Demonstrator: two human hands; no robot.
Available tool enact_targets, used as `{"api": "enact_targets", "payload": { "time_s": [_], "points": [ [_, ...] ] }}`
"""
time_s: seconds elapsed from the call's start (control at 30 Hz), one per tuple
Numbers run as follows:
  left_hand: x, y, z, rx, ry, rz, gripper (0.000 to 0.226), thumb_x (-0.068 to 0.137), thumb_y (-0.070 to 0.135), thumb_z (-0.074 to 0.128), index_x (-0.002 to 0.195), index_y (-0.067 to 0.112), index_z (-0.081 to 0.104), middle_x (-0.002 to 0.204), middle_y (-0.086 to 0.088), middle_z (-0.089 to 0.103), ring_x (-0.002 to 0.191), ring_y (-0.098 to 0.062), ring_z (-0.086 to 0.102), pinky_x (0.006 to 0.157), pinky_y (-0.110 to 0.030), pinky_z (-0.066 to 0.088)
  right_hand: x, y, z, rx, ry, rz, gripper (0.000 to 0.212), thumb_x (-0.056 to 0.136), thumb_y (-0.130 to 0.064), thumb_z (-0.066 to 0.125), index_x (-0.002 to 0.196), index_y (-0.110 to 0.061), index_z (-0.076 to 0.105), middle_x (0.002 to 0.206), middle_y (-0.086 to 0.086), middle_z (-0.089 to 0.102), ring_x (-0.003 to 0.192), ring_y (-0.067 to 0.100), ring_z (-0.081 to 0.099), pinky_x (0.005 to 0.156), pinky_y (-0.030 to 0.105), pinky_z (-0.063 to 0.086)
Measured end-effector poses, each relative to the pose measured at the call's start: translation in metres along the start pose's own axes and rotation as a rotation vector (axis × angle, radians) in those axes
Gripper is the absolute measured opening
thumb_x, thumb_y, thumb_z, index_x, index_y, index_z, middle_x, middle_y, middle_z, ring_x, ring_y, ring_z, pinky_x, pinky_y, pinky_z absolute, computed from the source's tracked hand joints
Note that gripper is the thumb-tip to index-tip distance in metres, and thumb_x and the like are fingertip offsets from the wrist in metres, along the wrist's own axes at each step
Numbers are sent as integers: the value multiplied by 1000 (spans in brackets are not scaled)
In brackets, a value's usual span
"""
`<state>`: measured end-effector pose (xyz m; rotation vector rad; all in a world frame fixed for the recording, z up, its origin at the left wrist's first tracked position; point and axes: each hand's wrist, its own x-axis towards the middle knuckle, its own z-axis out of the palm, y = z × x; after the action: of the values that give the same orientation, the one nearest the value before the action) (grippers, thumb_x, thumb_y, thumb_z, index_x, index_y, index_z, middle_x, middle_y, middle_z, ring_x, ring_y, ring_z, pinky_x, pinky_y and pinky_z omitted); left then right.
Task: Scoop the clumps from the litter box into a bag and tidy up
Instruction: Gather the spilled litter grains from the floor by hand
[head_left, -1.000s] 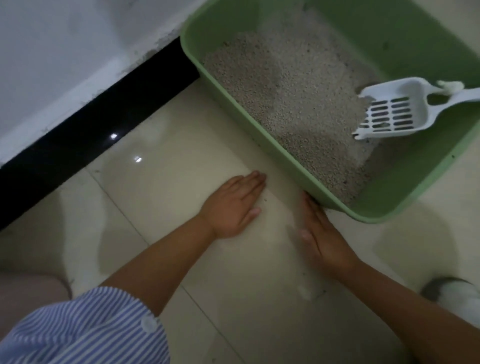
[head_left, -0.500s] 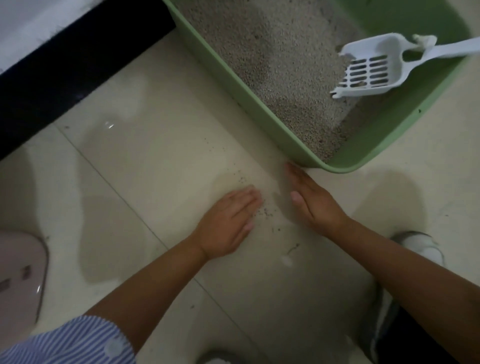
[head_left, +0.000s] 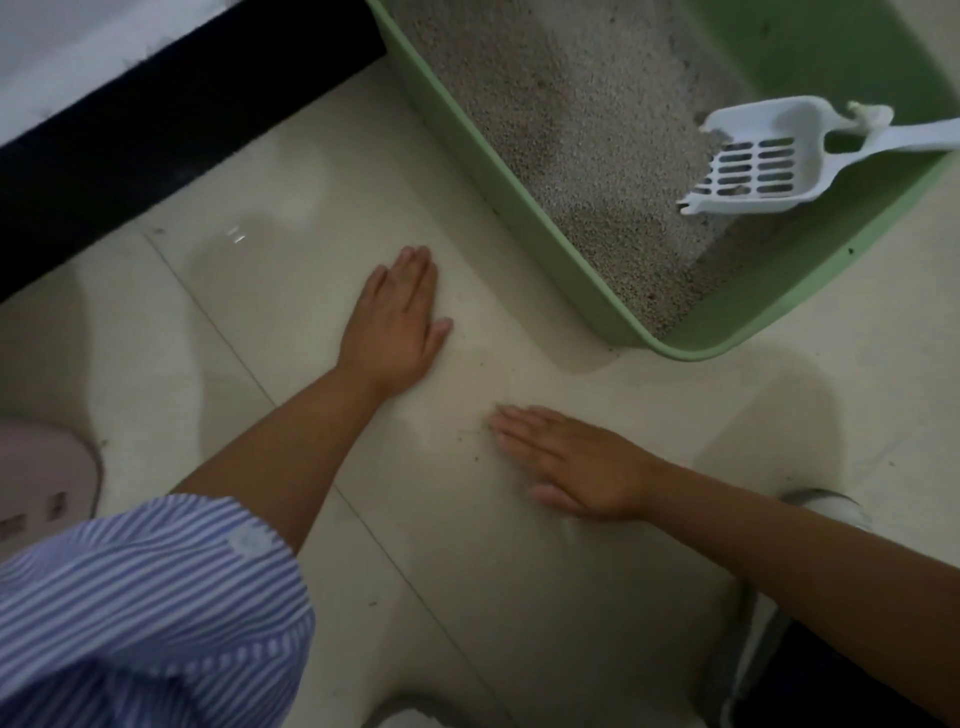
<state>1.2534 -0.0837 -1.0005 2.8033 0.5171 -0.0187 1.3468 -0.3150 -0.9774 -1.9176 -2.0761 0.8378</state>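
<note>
The green litter box (head_left: 597, 291) sits on the tiled floor at the upper right, holding grey litter (head_left: 582, 130). A white slotted scoop (head_left: 763, 161) lies inside it, its handle running off to the right. My left hand (head_left: 395, 322) lies flat on the floor left of the box, fingers straight. My right hand (head_left: 571, 462) is flat on the floor in front of the box's near corner, fingers pointing left. A few loose litter grains (head_left: 475, 431) lie on the tile at its fingertips. No bag is in view.
A black skirting strip (head_left: 156, 135) under a white wall runs along the upper left. A pink object (head_left: 47, 483) sits at the left edge. A white shoe (head_left: 826, 506) shows at the right, near my right forearm.
Both hands slid over the floor. The left hand moved away from the right and up alongside the box. The right hand pulled back from the box corner toward me and turned leftward.
</note>
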Motion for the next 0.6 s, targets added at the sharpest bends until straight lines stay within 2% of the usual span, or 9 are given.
{"api": "enact_targets", "payload": {
  "time_s": [0.07,0.13,0.2,0.3,0.37,0.47,0.53,0.6],
  "points": [
    [0,2,4,57,-14,110,66,95,40,27,124,-15,51,130,-32,50,120,-46,49,103,-42,23,-21,4,-3,-3,24,14,57,99,-42,12,133,0,32,138,24,45,136,27,28,114,30,13],
    [-11,11,8,85,-43,269,73,100,43,14,122,-14,54,128,-31,53,116,-45,53,102,-40,23,-34,13,-8,17,80,123,57,99,-43,14,136,-2,28,140,24,40,142,15,12,116,24,6],
    [-30,27,14,73,-81,405,75,100,43,9,121,-12,56,127,-29,55,115,-43,55,103,-40,24,-43,23,-10,22,139,232,56,100,-44,12,138,-6,23,140,24,37,143,7,3,116,18,0],
    [-61,56,24,38,-130,477,73,101,42,9,121,-8,58,127,-24,56,118,-38,55,109,-36,21,-52,27,-9,70,228,350,55,99,-47,10,140,-12,17,143,17,25,141,-6,-8,115,12,-4],
    [-77,74,30,-6,-118,445,71,101,41,9,121,-6,59,128,-22,57,118,-35,55,111,-32,15,-56,23,-5,126,266,404,60,98,-49,11,141,-7,21,144,20,26,141,-6,-4,114,9,-4],
    [-91,99,38,-95,-90,415,60,101,39,13,126,-3,49,127,-20,58,118,-33,56,111,-30,19,-56,14,1,166,309,441,71,98,-48,11,137,7,32,141,27,34,135,17,17,112,7,-4],
    [-95,110,41,-150,-80,417,51,100,38,18,127,0,39,128,-20,58,119,-32,55,107,-32,24,-55,11,0,188,318,457,75,97,-50,10,135,10,33,142,25,32,131,20,19,111,5,-4],
    [-96,115,40,-241,-40,392,51,101,37,15,128,0,37,129,-22,56,124,-31,49,108,-33,24,-53,9,-1,186,310,453,75,97,-49,10,135,11,34,141,28,34,131,21,20,111,5,-4]
  ]
}}
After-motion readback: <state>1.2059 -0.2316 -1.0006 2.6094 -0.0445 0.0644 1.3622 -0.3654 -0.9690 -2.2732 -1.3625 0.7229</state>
